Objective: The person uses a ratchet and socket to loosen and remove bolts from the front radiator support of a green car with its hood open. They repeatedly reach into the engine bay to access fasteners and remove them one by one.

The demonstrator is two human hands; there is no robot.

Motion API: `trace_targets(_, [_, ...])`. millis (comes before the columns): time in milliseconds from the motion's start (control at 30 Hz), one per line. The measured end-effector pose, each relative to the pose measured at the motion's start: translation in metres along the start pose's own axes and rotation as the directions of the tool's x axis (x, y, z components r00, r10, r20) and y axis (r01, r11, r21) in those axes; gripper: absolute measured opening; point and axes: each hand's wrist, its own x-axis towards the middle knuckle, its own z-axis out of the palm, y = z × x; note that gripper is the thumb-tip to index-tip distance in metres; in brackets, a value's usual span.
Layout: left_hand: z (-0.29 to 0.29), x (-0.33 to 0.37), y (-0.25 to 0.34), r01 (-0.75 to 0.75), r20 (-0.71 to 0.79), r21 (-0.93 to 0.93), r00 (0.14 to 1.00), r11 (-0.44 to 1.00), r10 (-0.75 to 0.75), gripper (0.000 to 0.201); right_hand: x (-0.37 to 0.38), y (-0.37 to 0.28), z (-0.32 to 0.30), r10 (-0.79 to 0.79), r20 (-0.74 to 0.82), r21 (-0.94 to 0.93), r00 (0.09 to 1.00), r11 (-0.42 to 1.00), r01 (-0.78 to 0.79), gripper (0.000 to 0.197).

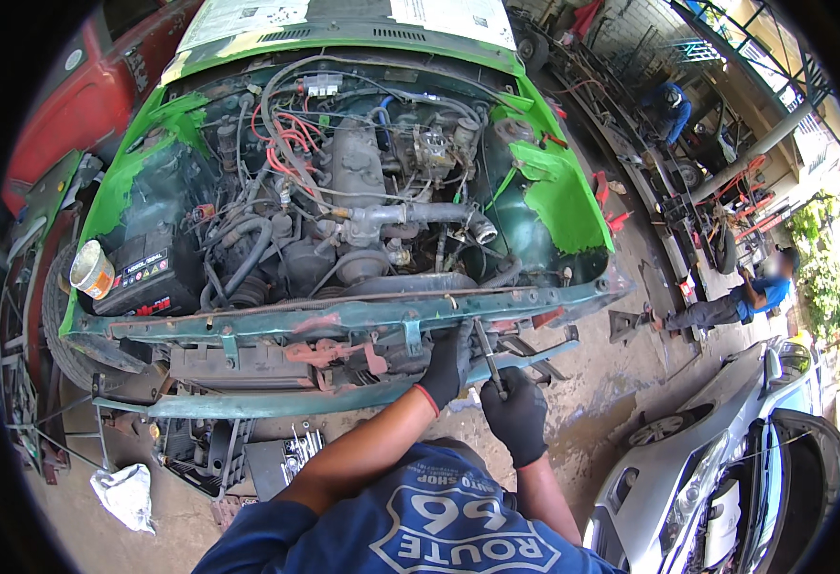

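My right hand (515, 419), in a black glove, is closed around a long, slim metal wrench (488, 356). The tool slants up and away to the front crossmember (343, 312) of a car with green paint; what its far end meets is too small to tell. Just left of it, my left hand (447, 368), also gloved, reaches over the teal lower bar (267, 405) and up against the crossmember's underside. Its fingertips are hidden there. Beyond the crossmember lies the exposed engine (358, 172), with red ignition leads (291, 139) and a coolant pipe (410, 215).
A black battery (152, 273) with a white tub (92, 270) on it sits at the bay's left. Sockets and tools (300, 450) lie on the floor at lower left. A silver car (673, 459) stands close on my right. Two other people are farther off at right.
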Motion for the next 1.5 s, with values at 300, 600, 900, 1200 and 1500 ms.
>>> trace_targets(300, [0.011, -0.001, 0.003, -0.047, -0.049, 0.064, 0.998, 0.997, 0.051, 0.038, -0.022, 0.008, -0.013, 0.06, 0.066, 0.003, 0.996, 0.998, -0.06, 0.014])
trace_targets(600, [0.021, -0.011, 0.0, -0.054, -0.034, 0.025, 0.998, 0.998, 0.055, 0.036, -0.048, 0.07, -0.029, 0.285, 0.013, 0.372, 0.959, 0.888, -0.269, 0.014])
trace_targets(900, [0.041, 0.004, -0.032, -0.336, -0.295, -0.131, 0.911, 0.933, 0.287, 0.022, -0.028, 0.147, -0.055, 0.275, 0.207, 0.539, 0.939, 0.769, -0.344, 0.018])
trace_targets(1200, [0.05, 0.006, -0.041, -0.521, -0.381, 0.433, 0.634, 0.736, 0.673, 0.024, 0.019, 0.264, -0.111, 0.085, 0.268, 0.379, 0.96, 0.907, -0.186, 0.016])
trace_targets(1500, [0.072, -0.013, -0.028, 0.276, 0.232, 0.907, 0.3, -0.317, 0.925, 0.03, 0.068, 0.298, -0.138, -0.048, 0.37, 0.326, 0.928, 0.942, -0.081, 0.013])
